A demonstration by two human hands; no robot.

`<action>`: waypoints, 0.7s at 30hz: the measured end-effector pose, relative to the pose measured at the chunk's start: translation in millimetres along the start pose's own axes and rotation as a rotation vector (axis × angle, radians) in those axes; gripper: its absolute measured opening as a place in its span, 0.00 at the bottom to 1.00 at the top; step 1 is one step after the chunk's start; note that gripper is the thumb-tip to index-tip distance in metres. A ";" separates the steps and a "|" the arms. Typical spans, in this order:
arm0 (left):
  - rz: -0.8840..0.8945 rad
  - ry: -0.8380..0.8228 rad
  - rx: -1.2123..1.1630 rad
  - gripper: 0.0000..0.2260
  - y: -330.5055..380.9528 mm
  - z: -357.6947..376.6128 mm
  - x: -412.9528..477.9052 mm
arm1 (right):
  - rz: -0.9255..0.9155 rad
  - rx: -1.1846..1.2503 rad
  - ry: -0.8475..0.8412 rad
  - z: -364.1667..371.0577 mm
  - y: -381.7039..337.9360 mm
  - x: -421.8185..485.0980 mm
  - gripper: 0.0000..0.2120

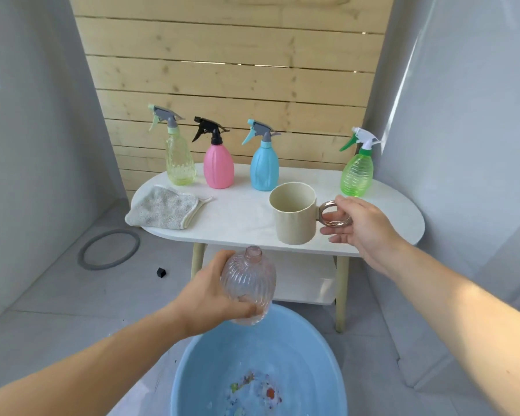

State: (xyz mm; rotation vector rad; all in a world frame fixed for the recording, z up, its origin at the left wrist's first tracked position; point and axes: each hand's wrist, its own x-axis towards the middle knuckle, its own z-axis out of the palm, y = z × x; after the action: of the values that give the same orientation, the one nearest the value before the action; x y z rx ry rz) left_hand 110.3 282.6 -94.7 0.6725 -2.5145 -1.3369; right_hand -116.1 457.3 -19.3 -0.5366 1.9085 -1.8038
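The left hand (pixel 213 292) grips a clear pinkish ribbed plastic bottle (pixel 249 283), uncapped and upright, above a glossy round blue plastic basin (pixel 192 364). The right hand (pixel 360 226) pinches the metallic ring handle of a matte beige cylindrical mug (pixel 294 214) on the smooth white oval table (pixel 237 217).

Four sprayers were up there: yellow sprayer (pixel 179 163), pink sprayer (pixel 219 168), blue sprayer (pixel 264 169), green sprayer (pixel 357 177). Add one capless bottle (pixel 248 283), one mug (pixel 294 220), one cloth (pixel 162 211), one basin (pixel 189 364), one bench (pixel 240 211).

No legible text, label, number or sign anywhere; only a blurred colourful print inside the basin (pixel 198 364).
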 end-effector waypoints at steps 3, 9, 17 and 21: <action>0.020 0.023 0.000 0.35 14.2 -10.4 12.6 | 0.072 0.038 0.072 -21.1 0.2 21.0 0.13; 0.039 0.069 -0.078 0.35 34.0 -8.9 40.9 | 0.177 0.051 0.207 -58.6 16.5 60.8 0.14; 0.061 0.106 -0.075 0.35 44.9 3.0 76.0 | 0.235 -0.008 0.291 -81.1 34.2 91.6 0.10; 0.058 0.107 -0.085 0.35 45.9 9.3 84.0 | 0.257 -0.115 0.341 -91.3 39.2 96.3 0.11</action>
State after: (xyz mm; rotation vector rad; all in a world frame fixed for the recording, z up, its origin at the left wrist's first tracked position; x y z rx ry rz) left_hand 20.0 270.5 -64.1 0.6305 -2.3608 -1.3429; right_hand -246.2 479.7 -61.0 -0.0111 2.1982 -1.7072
